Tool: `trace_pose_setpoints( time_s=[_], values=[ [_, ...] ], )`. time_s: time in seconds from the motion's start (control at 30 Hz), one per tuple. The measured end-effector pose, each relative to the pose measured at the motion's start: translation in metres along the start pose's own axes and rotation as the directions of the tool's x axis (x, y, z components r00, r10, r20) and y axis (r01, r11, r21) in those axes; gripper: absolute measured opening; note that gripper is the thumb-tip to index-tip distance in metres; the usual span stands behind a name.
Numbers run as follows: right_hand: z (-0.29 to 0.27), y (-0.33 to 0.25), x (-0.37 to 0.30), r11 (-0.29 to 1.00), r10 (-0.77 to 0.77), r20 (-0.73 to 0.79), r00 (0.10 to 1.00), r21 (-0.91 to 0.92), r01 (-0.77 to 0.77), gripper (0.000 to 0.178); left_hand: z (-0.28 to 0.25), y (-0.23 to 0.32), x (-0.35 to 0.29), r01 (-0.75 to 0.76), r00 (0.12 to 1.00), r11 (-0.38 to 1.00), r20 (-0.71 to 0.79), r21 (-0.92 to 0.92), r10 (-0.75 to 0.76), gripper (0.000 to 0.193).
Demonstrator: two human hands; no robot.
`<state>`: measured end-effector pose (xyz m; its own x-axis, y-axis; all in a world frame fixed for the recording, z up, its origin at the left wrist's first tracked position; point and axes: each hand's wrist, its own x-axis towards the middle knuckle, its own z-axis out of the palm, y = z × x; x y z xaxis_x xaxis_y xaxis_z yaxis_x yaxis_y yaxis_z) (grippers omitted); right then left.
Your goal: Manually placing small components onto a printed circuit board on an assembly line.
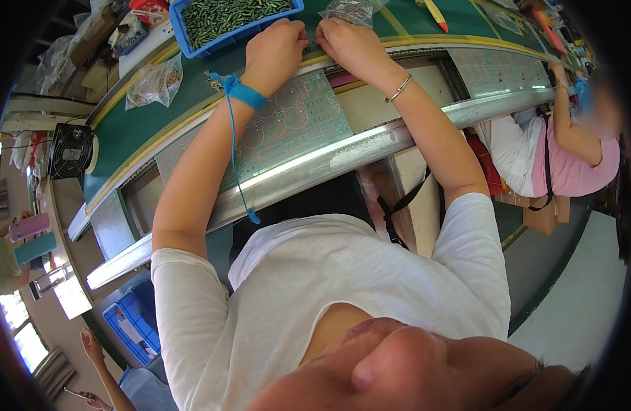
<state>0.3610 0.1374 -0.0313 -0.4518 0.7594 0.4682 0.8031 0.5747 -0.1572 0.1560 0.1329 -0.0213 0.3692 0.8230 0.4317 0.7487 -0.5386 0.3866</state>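
Observation:
My left hand (277, 53) is closed, its fingers curled inward just right of a blue bin (236, 29) heaped with small green electronic components (223, 17). A blue wrist strap (249, 94) with a cord is around that wrist. Close by, my right hand (349, 46) is also closed, beside a clear plastic bag of small parts (353, 9). A bangle circles the right wrist. Whatever the fingertips hold is hidden. Below my forearms, a green printed circuit board (295, 127) lies in a metal rail (329, 163), and another board (497, 72) sits further right.
On the green bench are a bag of small parts (156, 82) at left and a yellow tool with a red tip (437, 15) at right. A black fan (71, 151) stands at left. A co-worker in pink (576, 154) sits to the right. A blue crate (134, 318) is lower left.

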Motion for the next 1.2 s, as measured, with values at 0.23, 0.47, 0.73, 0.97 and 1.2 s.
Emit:
trace_pose_setpoints(
  time_s=[0.23,0.47,0.73,0.97,1.2],
  values=[
    [-0.012,0.006,-0.002,0.97,0.075,-0.003,0.997,0.232,-0.072,0.012,-0.008,-0.009,-0.006,0.042,0.999,0.997,0.028,0.07,-0.044,0.01],
    [-0.01,0.005,-0.002,0.958,0.006,-0.088,0.996,0.287,0.02,0.011,-0.002,-0.005,-0.002,0.005,1.0,1.0,0.016,-0.016,-0.005,0.012],
    [-0.026,-0.001,-0.001,0.937,0.034,-0.079,0.996,0.35,-0.004,0.008,0.01,0.004,-0.001,-0.037,0.999,0.998,0.005,0.045,0.037,0.011],
    [-0.031,0.0,0.004,0.921,-0.026,-0.085,0.996,0.384,0.057,0.006,0.021,0.003,0.002,-0.087,0.995,0.97,-0.02,0.226,0.094,0.007],
    [-0.058,-0.01,-0.015,0.88,-0.024,-0.027,0.999,0.473,0.034,0.007,0.015,0.012,0.001,-0.166,0.986,0.968,0.0,0.187,0.169,0.006]
  ],
)
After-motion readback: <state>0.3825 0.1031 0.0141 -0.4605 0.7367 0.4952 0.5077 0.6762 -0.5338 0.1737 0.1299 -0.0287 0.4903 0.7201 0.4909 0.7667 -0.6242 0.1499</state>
